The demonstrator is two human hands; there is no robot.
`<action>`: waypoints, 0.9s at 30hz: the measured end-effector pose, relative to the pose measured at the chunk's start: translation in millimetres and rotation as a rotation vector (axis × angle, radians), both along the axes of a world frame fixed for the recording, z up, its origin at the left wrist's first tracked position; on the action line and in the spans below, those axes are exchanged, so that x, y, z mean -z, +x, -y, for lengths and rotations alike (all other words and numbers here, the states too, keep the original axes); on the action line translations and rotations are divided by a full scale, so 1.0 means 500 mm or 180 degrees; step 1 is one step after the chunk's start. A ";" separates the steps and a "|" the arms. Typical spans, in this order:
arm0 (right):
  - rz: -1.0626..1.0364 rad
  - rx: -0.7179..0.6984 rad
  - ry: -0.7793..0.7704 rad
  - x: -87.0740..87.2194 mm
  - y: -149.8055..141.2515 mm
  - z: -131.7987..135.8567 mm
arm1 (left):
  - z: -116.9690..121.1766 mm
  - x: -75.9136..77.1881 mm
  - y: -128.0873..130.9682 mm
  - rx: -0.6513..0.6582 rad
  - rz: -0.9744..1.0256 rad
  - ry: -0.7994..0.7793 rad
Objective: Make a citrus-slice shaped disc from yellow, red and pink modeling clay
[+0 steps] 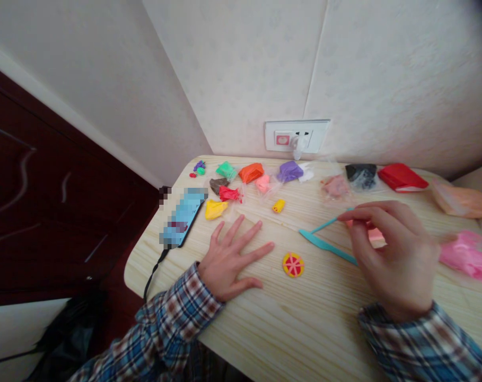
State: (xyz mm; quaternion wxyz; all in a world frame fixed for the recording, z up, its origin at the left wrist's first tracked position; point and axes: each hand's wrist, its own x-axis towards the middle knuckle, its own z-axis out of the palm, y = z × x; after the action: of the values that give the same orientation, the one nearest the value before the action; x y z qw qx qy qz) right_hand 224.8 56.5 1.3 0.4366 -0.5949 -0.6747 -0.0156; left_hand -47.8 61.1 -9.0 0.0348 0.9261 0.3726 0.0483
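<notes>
My left hand [233, 260] lies flat on the wooden table with its fingers spread, holding nothing. Right of its thumb is a small round clay disc [293, 265] with a yellow rim, a red middle and pink strips across it. My right hand [392, 254] is raised over the table, thumb and fingertips pinched on a thin blue modelling stick [325, 225]. Under the stick lies a flat blue clay knife [324, 244], its right end hidden behind my right hand. A pink piece [376, 233] shows partly behind my fingers.
Bags of coloured clay, including yellow [216, 209], orange [251, 172], purple [290, 171], red [403, 177] and pink [469, 255], line the table's back and right. A small yellow clay piece [279, 206] stands mid-table. A cabled phone [185, 217] lies left, below a wall socket [297, 136].
</notes>
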 end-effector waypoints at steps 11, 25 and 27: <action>0.0018 -0.0090 0.0016 0.001 -0.002 0.002 | 0.010 -0.003 0.001 -0.0118 -0.0007 0.0005; -0.0160 -0.0097 -0.0192 -0.003 -0.007 0.005 | 0.002 -0.003 -0.001 -0.0161 0.0137 0.0011; -0.0136 -0.0109 -0.0212 -0.004 -0.007 0.005 | -0.001 -0.003 -0.001 -0.0165 0.0158 0.0008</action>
State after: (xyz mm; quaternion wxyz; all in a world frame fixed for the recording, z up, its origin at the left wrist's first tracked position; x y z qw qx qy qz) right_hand 221.2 54.2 3.0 0.4311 -0.5976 -0.6755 0.0270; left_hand -48.2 61.4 -7.4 0.0417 0.9147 0.3954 0.0727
